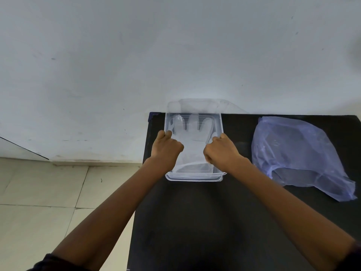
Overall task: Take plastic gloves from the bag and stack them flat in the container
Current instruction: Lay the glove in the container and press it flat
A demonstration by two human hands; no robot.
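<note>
Glove: a clear plastic glove lying flat inside the container, fingers spread and pointing toward the wall, cuff toward the person.
Stack: the film looks layered near the cuff — how many gloves lie there I cannot tell.
Container: a clear rectangular tub standing at the far left corner of the bench, its long side running away from the person; a clear hinged lid stands open behind it against the wall.
Left hand: curled into a fist over the left side of the container, fingers tucked down onto the glove's left edge; whether it pinches the film or only presses it cannot be told.
Right hand: curled the same way over the right side, knuckles up, fingers bent onto the glove's right edge — grip or mere pressure cannot be told.
Bag: a crumpled bluish translucent plastic bag lying on the bench well to the right of the container, apart from both hands.
Bench: a black flat top, pushed against the wall.
Wall: pale, scuffed.
Floor: light tiles to the left of the bench.
</note>
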